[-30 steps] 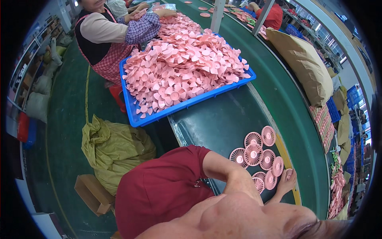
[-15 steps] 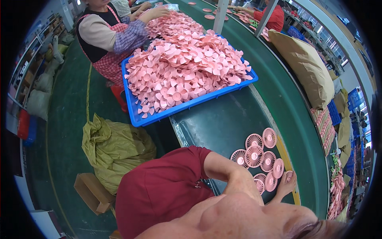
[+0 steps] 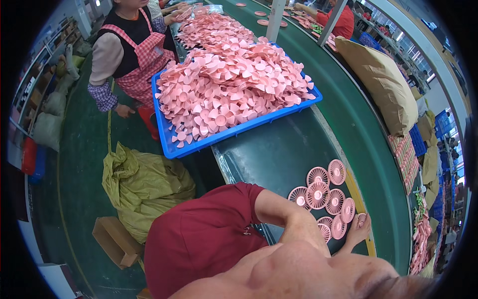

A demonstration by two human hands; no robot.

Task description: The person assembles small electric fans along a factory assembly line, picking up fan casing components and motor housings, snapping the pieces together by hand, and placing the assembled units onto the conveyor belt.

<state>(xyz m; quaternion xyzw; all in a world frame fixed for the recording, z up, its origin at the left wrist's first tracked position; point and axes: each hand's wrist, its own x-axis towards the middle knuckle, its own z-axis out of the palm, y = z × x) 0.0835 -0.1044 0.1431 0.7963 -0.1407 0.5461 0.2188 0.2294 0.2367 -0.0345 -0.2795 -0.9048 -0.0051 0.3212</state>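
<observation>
My right hand (image 3: 359, 232) is at the right edge of the dark work surface, fingers curled round a pink round fan grille (image 3: 360, 220). Just left of it, several more pink fan grilles (image 3: 317, 195) lie flat, some overlapping. My left arm, in a dark red short sleeve, bends in from below. My left hand is hidden behind skin close to the camera. Beyond the grilles, a blue tray (image 3: 239, 132) holds a high heap of pink three-bladed fan blades (image 3: 234, 84).
A green conveyor belt (image 3: 348, 134) runs along the right, with a large tan sack (image 3: 381, 82) beyond it. A yellow-green bag (image 3: 147, 187) and an open cardboard box (image 3: 115, 241) stand on the floor at left. A co-worker in a checked apron (image 3: 149, 57) stands by the tray.
The co-worker by the tray has straightened and turned, one arm now hanging down at the left and the other hand at the far pile. My right hand and the grilles look unmoved.
</observation>
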